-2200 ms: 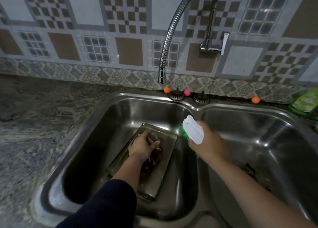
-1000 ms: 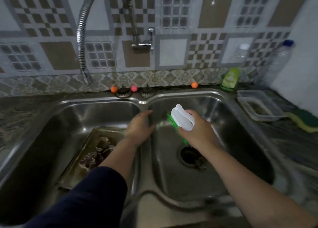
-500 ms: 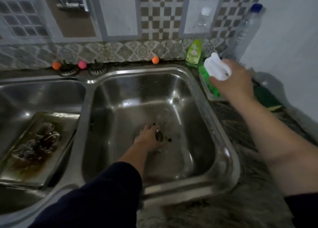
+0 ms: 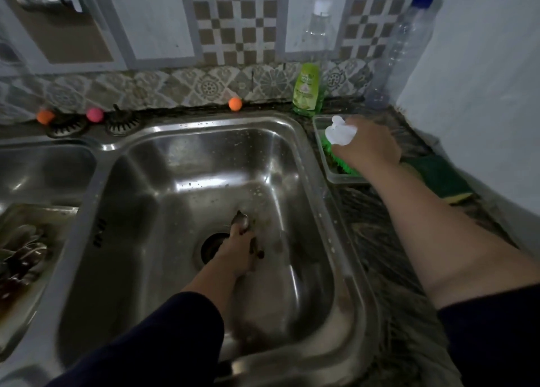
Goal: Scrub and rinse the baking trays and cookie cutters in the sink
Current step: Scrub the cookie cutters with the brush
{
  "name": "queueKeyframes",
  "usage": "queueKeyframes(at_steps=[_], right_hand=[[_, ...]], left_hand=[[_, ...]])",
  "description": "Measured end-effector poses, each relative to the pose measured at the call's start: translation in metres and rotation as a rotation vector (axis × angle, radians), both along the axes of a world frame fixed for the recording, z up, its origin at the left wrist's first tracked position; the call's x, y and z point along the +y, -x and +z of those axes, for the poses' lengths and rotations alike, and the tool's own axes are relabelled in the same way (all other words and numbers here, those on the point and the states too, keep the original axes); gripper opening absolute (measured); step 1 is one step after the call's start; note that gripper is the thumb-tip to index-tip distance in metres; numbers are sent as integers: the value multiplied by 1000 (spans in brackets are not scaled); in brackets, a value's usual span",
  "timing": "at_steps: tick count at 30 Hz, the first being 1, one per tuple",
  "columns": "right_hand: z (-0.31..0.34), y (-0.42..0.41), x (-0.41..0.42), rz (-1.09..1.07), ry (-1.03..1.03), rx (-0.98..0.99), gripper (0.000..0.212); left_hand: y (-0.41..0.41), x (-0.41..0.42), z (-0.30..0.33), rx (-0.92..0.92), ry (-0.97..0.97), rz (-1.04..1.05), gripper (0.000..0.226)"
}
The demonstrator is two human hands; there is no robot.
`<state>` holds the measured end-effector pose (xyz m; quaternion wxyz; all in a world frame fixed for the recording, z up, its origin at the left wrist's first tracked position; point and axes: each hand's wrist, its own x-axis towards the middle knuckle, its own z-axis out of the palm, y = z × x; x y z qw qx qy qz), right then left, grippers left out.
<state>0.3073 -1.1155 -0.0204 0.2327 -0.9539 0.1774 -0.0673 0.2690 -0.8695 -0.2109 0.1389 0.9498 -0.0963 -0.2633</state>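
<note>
home kitchen: double steel sink [image 4: 295, 129] set in stone table [image 4: 380, 229], patterned wall tiles [image 4: 233, 21], green dish soap bottle [image 4: 306, 90], sponge [image 4: 441, 179], plastic bottles [image 4: 400, 48] in corner.

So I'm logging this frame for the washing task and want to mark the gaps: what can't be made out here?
- Baking tray: head view, cut off by the left edge.
- Cookie cutters: dark and blurred, count unclear.
- Left hand: motion blur; the small metal thing at its fingertips can't be identified.
- Drain: partly covered by the left hand.
- Brush bristles: mostly hidden by the right hand and the clear container.
</note>
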Motion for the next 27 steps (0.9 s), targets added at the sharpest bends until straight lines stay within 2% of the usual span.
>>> queueKeyframes(at_steps=[5,9,12,14,17,22,27], right_hand=[[-8,4,0,18,42,-8,56],[-2,5,-1,36,27,-24,57],[11,8,0,39,-17,-107,59],[22,15,6,64,-81,-193,63],[33,34,32,133,-174,-307,64],[13,72,103,280,-316,-244,62],[-13,86,153,264,-365,-199,58]], left_hand=[[-8,-3,5,-53,27,32,57],[-7,1,17,-89,101,87,56],[-10,3,39,-119,183,127,64],[-13,6,56,-143,309,212,64],[-13,8,85,-215,568,346,48],[-6,23,108,-274,849,364,25],[11,49,131,-401,759,235,19]])
